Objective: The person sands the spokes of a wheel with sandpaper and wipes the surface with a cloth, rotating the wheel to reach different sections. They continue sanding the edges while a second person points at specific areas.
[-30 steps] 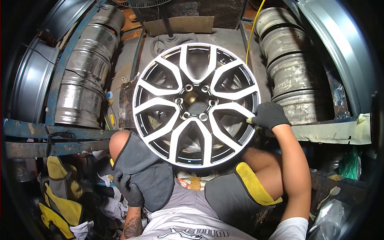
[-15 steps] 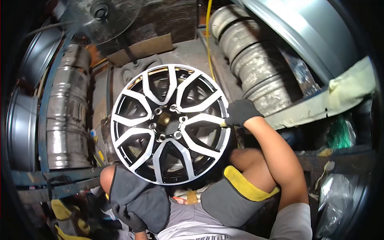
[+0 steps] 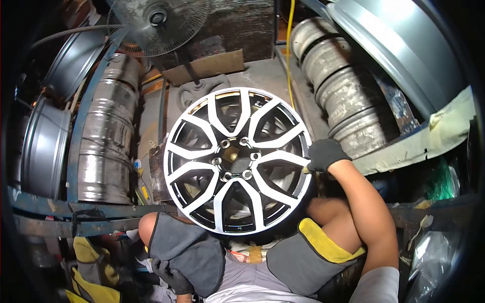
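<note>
A black and silver alloy wheel lies face up between my knees, its spokes and lug holes toward me. My right hand, in a dark glove, is closed on the wheel's right edge, fingertips over the rim at the end of a spoke. A small tan tip shows at those fingers. Down by my left thigh, my left hand, also in a dark glove, rests against a grey cloth pad with its fingers loosely apart. Another grey pad with yellow lining covers my right thigh.
Stacked bare metal wheels stand on the left and at the right back. A standing fan is behind, near a yellow hose. A large silver wheel fills the upper right. Yellow and grey gloves lie lower left.
My view has turned slightly, so the whole scene sits further right in the frame. My right hand stays on the wheel's edge and my left hand stays by my thigh.
</note>
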Available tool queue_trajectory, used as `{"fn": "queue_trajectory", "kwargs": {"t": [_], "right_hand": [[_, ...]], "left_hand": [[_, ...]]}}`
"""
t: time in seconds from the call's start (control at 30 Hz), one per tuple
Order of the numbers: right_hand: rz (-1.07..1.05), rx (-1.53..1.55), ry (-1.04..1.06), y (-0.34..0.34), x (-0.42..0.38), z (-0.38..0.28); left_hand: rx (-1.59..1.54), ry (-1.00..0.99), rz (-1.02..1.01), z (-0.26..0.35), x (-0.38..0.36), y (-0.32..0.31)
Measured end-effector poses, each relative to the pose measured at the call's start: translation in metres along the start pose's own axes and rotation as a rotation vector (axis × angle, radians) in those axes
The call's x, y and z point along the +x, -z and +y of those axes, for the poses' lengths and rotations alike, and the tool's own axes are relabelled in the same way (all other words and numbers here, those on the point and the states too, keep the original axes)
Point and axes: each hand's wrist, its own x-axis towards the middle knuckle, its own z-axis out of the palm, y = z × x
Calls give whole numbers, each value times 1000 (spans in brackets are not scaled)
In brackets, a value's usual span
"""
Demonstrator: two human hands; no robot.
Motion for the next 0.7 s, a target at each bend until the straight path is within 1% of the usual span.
{"fn": "queue_trajectory", "kwargs": {"t": [0.07, 0.13, 0.17, 0.27, 0.3, 0.4, 0.47, 0.7], "right_hand": [[-27, -1, -17, -8, 8, 6], [3, 53, 13, -9, 6, 8], [-45, 56, -28, -6, 7, 8], [-26, 71, -41, -5, 6, 8], [-21, 80, -35, -6, 7, 9], [-97, 82, -25, 2, 6, 6], [-74, 56, -23, -2, 9, 7], [-124, 54, 3, 8, 9, 5]], "left_hand": [[18, 31, 17, 0, 1, 1], [3, 69, 51, 4, 3, -2], [-13, 56, 64, -1, 3, -3], [2, 22, 81, -7, 4, -1], [14, 40, 82, -5, 3, 0], [32, 95, 91, 1, 3, 2], [19, 120, 106, -1, 2, 3], [28, 99, 114, -14, -1, 3]]}}
